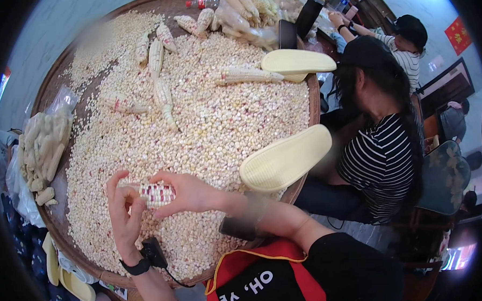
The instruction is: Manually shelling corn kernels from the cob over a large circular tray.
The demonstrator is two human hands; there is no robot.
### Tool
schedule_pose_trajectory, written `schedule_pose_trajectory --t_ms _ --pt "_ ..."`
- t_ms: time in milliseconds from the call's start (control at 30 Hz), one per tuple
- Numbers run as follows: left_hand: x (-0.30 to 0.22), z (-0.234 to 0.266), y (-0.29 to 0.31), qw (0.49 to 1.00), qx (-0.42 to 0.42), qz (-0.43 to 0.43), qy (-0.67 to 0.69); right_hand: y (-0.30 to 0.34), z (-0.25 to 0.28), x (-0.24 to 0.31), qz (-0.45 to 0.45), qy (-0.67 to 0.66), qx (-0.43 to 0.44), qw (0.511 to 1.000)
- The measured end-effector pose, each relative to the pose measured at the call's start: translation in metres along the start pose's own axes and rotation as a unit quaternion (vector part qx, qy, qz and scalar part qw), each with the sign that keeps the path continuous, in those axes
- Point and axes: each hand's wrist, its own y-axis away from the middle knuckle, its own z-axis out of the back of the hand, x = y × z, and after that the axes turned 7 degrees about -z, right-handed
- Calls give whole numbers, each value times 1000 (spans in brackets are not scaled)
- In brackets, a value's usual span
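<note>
Both my hands hold one corn cob [156, 193] with white and reddish kernels, low over a heap of loose kernels [207, 114]. My left hand [124, 215] grips its left end, thumb pressed on the kernels. My right hand [185, 194] wraps the right end. The kernels fill a big round woven tray [50, 86]. Several whole cobs [162, 95] lie on the heap toward the far side.
A clear bag of stripped cobs [43, 148] sits at the tray's left rim. Two pale yellow slipper soles [284, 159] [297, 62] rest on the right rim. A person in a striped shirt [378, 160] sits at right; another person [406, 44] behind.
</note>
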Motion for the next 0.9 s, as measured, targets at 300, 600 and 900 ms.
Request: schedule_pose_trajectory --t_ms 300,600,900 --pt "-7 11 7 996 32 66 44 1 3 4 16 51 20 998" --pt "0 -9 -2 997 -38 -44 -49 -4 3 -4 -45 -171 75 981" --pt "4 0 2 999 -17 -8 -29 -2 8 -5 -5 -82 41 996"
